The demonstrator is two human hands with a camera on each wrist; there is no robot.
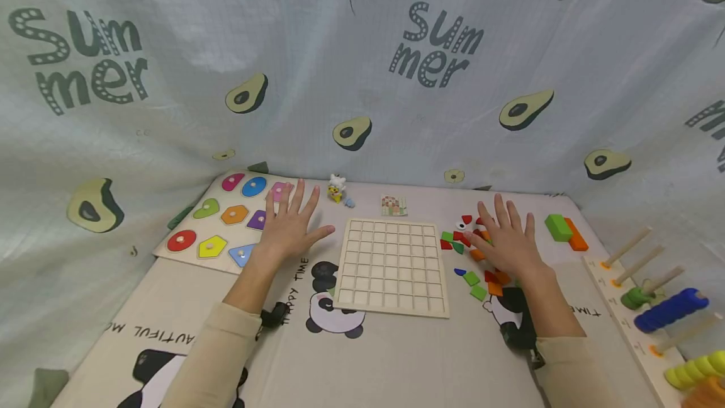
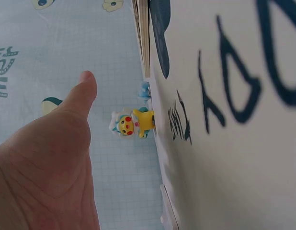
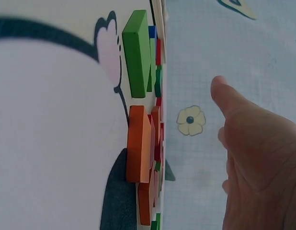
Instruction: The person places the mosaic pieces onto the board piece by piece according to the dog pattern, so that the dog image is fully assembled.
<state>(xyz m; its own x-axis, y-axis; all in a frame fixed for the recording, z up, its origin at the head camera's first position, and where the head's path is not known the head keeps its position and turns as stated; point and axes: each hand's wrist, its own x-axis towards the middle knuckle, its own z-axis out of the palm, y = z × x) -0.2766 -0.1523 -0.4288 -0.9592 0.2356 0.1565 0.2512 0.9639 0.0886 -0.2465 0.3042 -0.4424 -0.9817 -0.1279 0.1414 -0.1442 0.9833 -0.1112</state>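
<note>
Beyond beige sleeves [image 1: 218,354], my left hand [image 1: 287,226] and right hand [image 1: 508,243] spread; an orange oblong block [image 1: 577,238] points its long axis forward-left; a cream board [image 1: 198,224] holds knobbed coloured shapes [image 1: 218,248].

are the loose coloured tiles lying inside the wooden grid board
No, the coloured tiles lie on the tablecloth to the right of the wooden grid board, near the right hand.

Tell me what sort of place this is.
Probably a children's play or learning area, perhaps a tabletop set up for it: a pale rectangular puzzle board bears bright shapes, and a pale wooden grid board lies beside small, flat red, green and orange blocks.
</note>
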